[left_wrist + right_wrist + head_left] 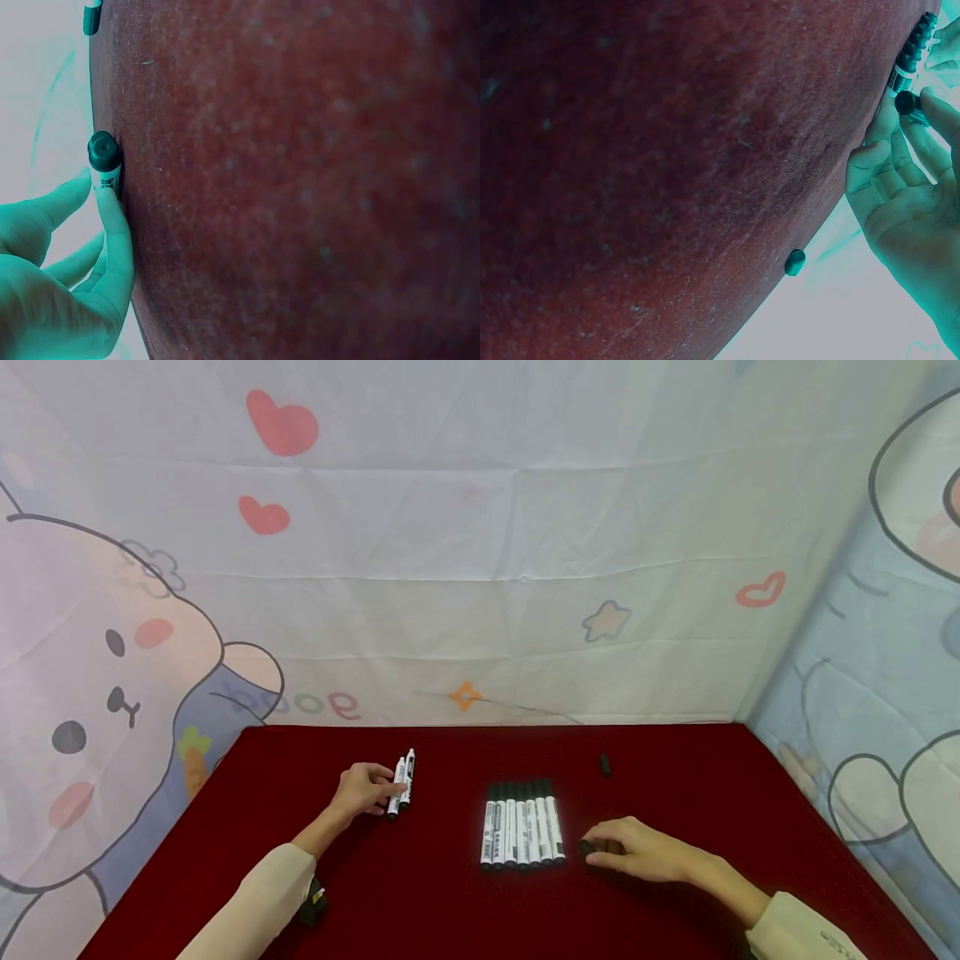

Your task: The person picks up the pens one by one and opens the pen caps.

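Note:
My left hand is at the left of the red table, its fingers around an uncapped white marker with a black end. Right beside it lies a second uncapped marker, and a fingertip reaches over to it. The left wrist view shows the black end of a marker between thumb and finger. On the right, my right hand pinches a small black marker cap between thumb and finger. Between the hands, several capped markers lie side by side in a row.
Another black cap lies farther back on the right of the red-covered table. A small dark object shows by the left sleeve. A printed cloth hangs behind the table's back edge.

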Available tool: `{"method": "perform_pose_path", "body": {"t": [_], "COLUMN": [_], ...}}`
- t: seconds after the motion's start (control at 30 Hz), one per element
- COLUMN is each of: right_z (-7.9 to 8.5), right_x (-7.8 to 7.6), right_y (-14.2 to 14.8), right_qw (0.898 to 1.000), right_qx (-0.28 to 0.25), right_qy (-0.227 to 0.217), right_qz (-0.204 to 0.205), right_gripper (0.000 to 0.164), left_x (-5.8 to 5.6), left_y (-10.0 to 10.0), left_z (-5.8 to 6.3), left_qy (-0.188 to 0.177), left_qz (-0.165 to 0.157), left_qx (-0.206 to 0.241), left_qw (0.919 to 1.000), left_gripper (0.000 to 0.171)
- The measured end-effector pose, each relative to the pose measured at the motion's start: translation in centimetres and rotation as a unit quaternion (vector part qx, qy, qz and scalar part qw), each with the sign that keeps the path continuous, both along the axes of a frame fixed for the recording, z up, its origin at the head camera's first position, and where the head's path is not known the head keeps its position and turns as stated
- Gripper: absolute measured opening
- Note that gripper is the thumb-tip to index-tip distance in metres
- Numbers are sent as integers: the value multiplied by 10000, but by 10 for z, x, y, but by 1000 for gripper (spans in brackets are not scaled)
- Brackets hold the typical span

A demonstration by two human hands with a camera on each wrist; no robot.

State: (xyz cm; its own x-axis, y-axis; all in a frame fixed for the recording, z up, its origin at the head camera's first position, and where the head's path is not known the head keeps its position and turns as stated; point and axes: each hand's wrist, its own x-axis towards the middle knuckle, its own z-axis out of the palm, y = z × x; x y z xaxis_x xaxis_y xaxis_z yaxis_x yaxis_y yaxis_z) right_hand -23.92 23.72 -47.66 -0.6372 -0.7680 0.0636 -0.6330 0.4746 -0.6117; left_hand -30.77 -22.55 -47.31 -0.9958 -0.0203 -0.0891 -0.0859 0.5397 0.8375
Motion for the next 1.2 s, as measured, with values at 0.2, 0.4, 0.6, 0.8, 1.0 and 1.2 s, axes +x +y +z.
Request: {"method": "perform_pose_path", "body": {"t": [0.2,0.4,0.6,0.8,1.0,1.2], "right_z": [1,1,1,-5,-7,-7], "right_x": [0,-5,-12,-17,-24,-30], "right_y": [1,3,6,13,19,24], "right_qw": [9999,9999,9995,9983,9974,9958], "right_qx": [28,78,-36,-235,-363,-521], "right_qy": [-95,-50,-191,-467,-536,-546], "right_qz": [-51,-89,-237,-259,-315,-521], "right_gripper": [35,36,33,29,26,26], "left_x": [-1,-1,9,19,26,35], "left_y": [-1,3,21,38,50,65], "left_z": [2,10,21,23,21,17], "left_qy": [116,477,605,318,346,194], "left_qz": [-59,-193,-668,-1042,-1570,-2181], "left_qx": [57,-1,-202,-171,-161,-159], "left_qw": [9999,9987,9957,9939,9869,9756], "left_gripper": [37,33,27,26,25,30]}}
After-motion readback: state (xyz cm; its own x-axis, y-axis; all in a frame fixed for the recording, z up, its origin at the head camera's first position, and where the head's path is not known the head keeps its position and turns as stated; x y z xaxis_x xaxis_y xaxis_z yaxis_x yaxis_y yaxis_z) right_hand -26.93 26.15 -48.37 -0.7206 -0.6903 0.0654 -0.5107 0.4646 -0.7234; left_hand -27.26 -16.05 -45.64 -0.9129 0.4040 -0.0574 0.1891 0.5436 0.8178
